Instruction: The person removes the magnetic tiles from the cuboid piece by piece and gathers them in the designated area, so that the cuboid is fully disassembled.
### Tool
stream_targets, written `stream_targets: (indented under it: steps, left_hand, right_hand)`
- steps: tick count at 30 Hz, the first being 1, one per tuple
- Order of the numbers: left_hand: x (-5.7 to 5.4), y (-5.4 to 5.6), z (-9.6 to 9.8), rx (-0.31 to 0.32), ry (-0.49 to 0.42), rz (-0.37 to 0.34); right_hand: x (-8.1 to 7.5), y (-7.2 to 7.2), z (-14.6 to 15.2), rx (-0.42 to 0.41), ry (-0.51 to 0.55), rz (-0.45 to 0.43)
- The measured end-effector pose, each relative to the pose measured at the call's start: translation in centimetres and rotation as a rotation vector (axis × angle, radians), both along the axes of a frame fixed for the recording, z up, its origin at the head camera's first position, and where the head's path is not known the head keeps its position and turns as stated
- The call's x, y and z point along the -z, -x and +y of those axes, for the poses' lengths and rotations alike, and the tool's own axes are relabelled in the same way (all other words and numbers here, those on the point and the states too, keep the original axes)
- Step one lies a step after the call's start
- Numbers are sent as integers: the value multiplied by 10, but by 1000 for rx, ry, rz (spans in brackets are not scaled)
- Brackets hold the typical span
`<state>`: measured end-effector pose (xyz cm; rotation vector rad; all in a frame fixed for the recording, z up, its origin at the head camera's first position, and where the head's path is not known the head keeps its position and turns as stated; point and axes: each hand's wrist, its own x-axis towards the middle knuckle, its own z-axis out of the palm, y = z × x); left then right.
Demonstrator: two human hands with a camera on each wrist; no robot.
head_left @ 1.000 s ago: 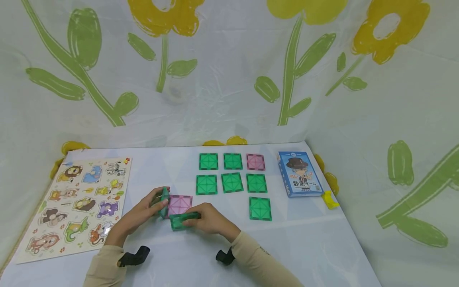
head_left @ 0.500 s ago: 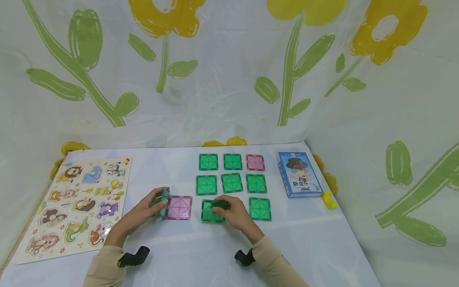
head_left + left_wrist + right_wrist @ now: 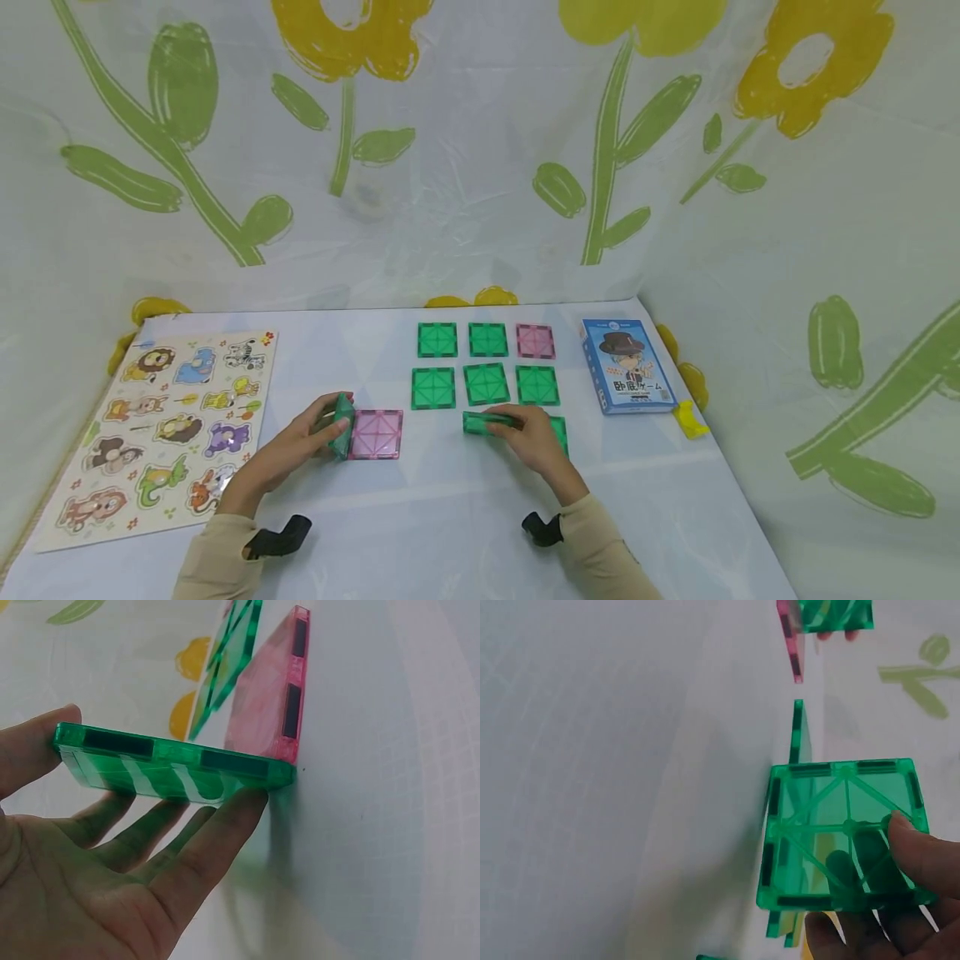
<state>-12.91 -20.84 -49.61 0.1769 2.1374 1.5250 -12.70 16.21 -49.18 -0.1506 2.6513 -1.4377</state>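
My left hand (image 3: 300,433) holds a green magnetic tile (image 3: 97,761) upright, thumb on one side and fingers on the other. Its lower edge meets the left edge of a pink magnetic tile (image 3: 377,434) lying flat on the table. Further right, my right hand (image 3: 542,440) pinches a second green magnetic tile (image 3: 821,799) by one side, thumb on its face and fingers behind. In the head view this tile is tilted, showing as a narrow strip, and the hand partly hides a flat green tile (image 3: 558,433) beneath.
Two rows of flat tiles lie behind the right hand, mostly green tiles (image 3: 433,388) with a pink one (image 3: 535,342) at the back right. An animal puzzle board (image 3: 157,433) covers the left side. A blue card-game box (image 3: 628,367) and a yellow piece (image 3: 688,419) stand right.
My right hand has carried its green tile rightward, away from the pink tile to near the flat green tile on the right. The left hand stays put with its upright tile.
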Motion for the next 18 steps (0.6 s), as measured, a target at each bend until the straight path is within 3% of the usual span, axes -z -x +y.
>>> stream_targets:
  steps: [10, 18]
  left_hand:
    - [-1, -1, -6, 8, -40, 16]
    - [-2, -5, -13, -33, 0, 37]
  right_hand:
    - [7, -12, 8, 2, -66, 66]
    - [12, -25, 10, 40, -113, 54]
